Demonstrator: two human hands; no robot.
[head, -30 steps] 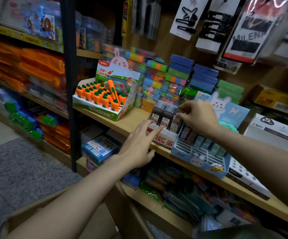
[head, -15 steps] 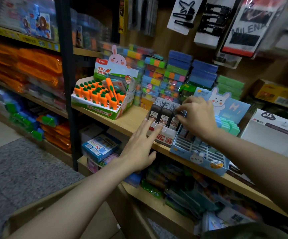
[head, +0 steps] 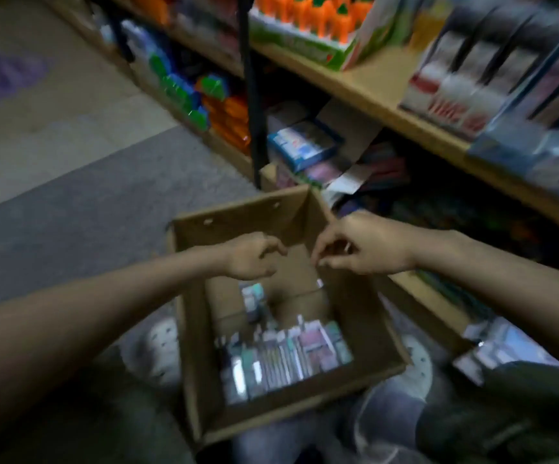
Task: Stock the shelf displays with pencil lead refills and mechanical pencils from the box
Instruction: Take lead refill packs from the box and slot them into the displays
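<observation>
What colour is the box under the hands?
Plain brown cardboard box, seen in the head view.

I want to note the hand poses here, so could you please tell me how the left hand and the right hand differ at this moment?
The left hand hangs over the far left part of the cardboard box; the right hand is near its far right corner. The left hand's fingers curl loosely and appear empty; the right hand's fingertips look pinched together, though blur hides whether they hold anything. Both are above the box opening, not yet touching the packets inside.
</observation>
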